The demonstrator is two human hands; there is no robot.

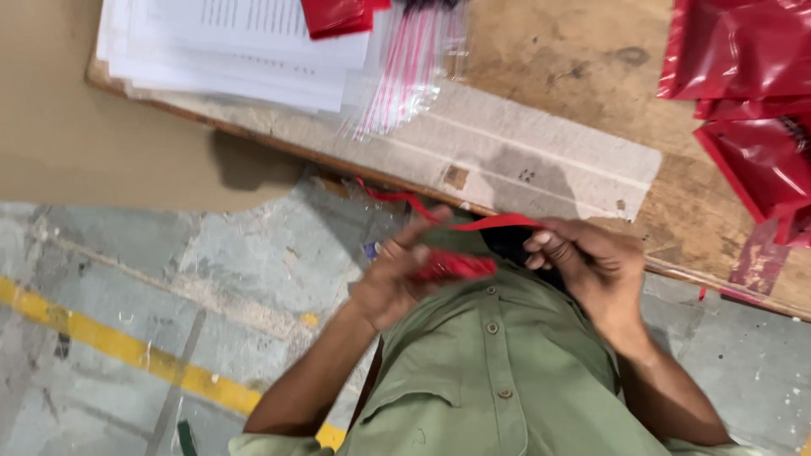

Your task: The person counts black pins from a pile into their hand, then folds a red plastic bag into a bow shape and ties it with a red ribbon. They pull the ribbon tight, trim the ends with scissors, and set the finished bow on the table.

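Both hands meet at the middle of the frame, just in front of the person's olive-green button shirt (473,371) and just below the near edge of the worn wooden table (591,59). Left hand (397,274) sits at centre left with its fingers curled around a bunched red plastic piece (452,266), the index finger raised toward the strip above. Right hand (591,257) sits at centre right, fingers folded in and pinching the end of a thin red plastic strip (490,223).

That strip runs nearly level across the frame, its long axis left to right, spanning the gap between the two hands; its left tail continues up and left toward the table edge. Each hand is at one end of it, so neither is clearly nearer, and the bunched red piece lies directly under the strip, touching the left hand.

Well apart, in the upper left of the frame, a stack of white printed paper sheets (220,51) lies on the table beside clear bags with red seal lines (405,67). Glossy red plastic pouches (752,93) are piled at the upper right.
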